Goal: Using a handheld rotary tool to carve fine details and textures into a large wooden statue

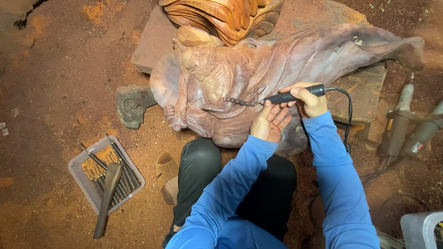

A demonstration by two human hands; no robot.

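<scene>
A large reddish wooden carving (258,69) of a robed figure lies on its side across a wooden board (364,90). My right hand (310,99) grips a black corded rotary tool (288,96) whose tip touches the carving near a string of carved beads (237,100). My left hand (270,122) rests open against the carving just below the tool, fingers spread and steadying it. Both arms wear blue sleeves.
A grey tray (80,175) of several chisels with a wooden mallet (106,198) across it lies on the sawdust floor at left. A second carving (226,16) stands behind. Power tools (404,120) lie at right, a stone block (131,103) at left, a sandal (166,173) near my knee.
</scene>
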